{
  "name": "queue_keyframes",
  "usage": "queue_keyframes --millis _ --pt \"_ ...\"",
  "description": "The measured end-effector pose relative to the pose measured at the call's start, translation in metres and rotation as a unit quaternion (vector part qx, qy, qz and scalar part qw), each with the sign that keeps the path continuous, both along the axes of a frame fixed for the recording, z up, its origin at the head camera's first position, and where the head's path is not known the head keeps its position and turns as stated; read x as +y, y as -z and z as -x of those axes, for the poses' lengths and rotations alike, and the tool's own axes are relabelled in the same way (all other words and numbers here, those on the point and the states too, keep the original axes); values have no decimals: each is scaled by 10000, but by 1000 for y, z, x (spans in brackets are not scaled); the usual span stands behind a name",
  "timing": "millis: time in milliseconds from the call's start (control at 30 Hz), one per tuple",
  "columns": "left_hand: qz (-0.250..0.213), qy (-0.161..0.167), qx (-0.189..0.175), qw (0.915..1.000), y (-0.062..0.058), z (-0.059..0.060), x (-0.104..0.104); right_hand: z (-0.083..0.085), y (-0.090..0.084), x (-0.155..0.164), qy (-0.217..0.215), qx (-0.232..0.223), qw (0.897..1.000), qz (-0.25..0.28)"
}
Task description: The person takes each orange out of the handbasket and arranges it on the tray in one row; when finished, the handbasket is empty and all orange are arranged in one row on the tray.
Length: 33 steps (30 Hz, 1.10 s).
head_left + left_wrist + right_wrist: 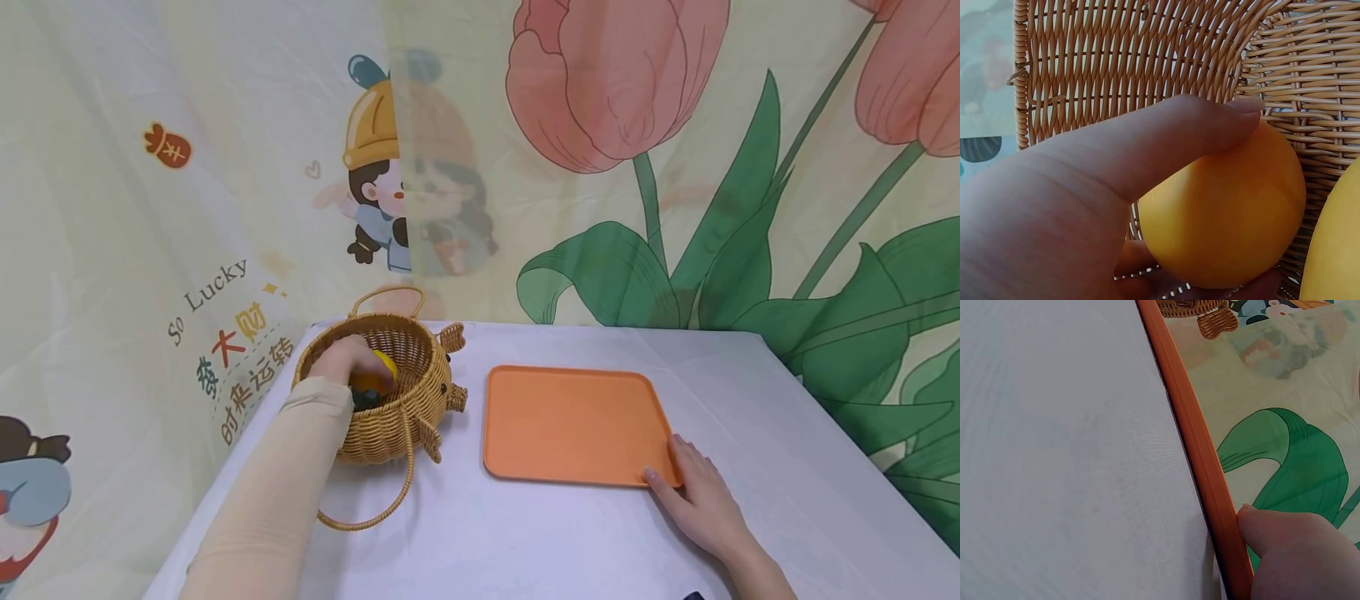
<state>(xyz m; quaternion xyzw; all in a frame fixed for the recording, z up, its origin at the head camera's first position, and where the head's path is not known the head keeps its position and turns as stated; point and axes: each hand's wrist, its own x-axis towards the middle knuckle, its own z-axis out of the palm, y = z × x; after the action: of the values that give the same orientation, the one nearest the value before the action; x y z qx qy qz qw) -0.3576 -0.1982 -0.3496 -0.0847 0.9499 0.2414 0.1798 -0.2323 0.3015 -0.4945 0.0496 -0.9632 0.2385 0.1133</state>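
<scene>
Inside wicker basket (405, 400) | left hand (341, 360) grip curled around orange fruit (1229, 212) | right hand (693, 492) flat, touching tray (570, 421) corner

Fingers (1254, 525) touching orange tray (1197, 444) edge

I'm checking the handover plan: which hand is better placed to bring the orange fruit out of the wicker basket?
Likely the left hand: it is inside the wicker basket, fingers curled round the orange fruit. The right hand rests at the orange tray corner, away from the basket.

Bare table (525, 533) between wicker basket (405, 408) and tray (570, 425)
</scene>
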Motion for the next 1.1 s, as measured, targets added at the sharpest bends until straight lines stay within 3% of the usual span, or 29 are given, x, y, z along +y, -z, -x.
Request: queue_keyframes --millis 467,1100 --pt "141 232 195 9994 -3 -3 2 0 0 0 -41 71 9999 64" --pt "124 208 234 9994 0 -1 1 0 0 0 -29 46 10000 50"
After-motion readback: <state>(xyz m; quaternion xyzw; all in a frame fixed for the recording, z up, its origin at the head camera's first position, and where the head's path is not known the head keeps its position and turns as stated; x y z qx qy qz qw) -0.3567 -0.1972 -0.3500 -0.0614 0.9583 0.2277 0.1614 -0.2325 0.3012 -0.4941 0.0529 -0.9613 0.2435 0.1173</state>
